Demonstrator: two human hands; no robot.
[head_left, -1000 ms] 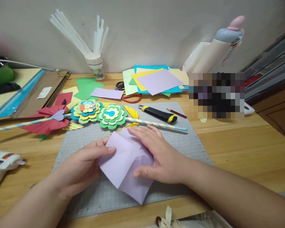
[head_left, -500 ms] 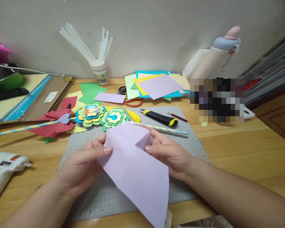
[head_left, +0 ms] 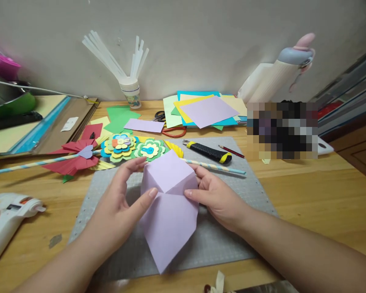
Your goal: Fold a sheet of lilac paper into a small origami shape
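Observation:
A light purple sheet of paper (head_left: 171, 228), partly folded, is held above the grey cutting mat (head_left: 232, 240). Its top forms a diamond-shaped flap with creases meeting near the middle, and its lower end hangs down in a point. My left hand (head_left: 118, 203) is on its left side, thumb tip pressing by the crease and fingers curved round the upper left edge. On the right edge, my right hand (head_left: 222, 197) pinches the paper, thumb in front and fingers partly hidden behind.
Behind the paper lie layered paper flowers (head_left: 119, 146), a striped paper stick (head_left: 39, 166) and a utility knife (head_left: 209, 152). A pencil (head_left: 232, 151) is nearby. A glue gun (head_left: 12, 219) rests at left. Coloured sheets (head_left: 210, 112) and a cup of glue sticks (head_left: 131, 91) stand farther back.
The purple paper has turned and its folds have drawn in, so a diamond flap now shows on top. My left thumb has moved right, onto the crease, and the left fingers have spread.

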